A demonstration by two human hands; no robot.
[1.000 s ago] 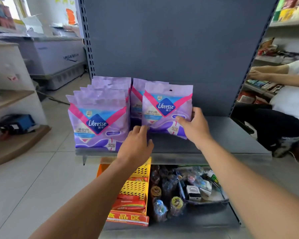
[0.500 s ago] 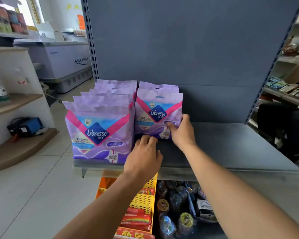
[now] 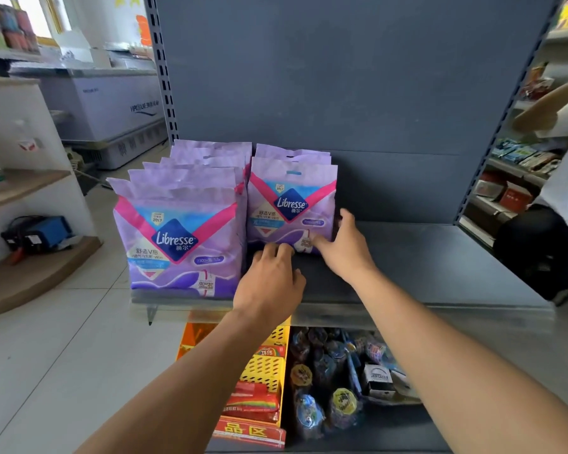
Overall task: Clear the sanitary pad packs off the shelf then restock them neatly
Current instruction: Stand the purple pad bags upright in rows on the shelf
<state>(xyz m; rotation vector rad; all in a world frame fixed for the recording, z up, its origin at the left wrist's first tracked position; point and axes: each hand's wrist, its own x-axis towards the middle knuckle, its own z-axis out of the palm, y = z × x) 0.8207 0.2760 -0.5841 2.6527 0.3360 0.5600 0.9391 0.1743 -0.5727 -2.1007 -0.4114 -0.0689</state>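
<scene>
**Restocking: second row going in**

We have two rows of pad packs on the shelf (image 3: 407,263), centre-left of frame. Left row (image 3: 177,237) runs several deep and reaches the front edge. Right row (image 3: 291,208) is only a few packs, set back against the rear panel.

Our left hand (image 3: 269,283) sits low in front of the right row, fingers loosely curled, tips at the front pack's bottom edge, gripping nothing that we can see. Our right hand (image 3: 345,247) is spread open, fingers on the pack's lower right corner, thumb up its side; pressing, not holding.

Risks as we judge them:
- Packs are soft and stand on edge; pushing low could tip the front one forward.
- Nothing braces the right row's open side, so it could skew rightward.
- Left row's front pack sits at the lip; a knock from our left forearm could drop it into the bins (image 3: 335,381) below.
</scene>
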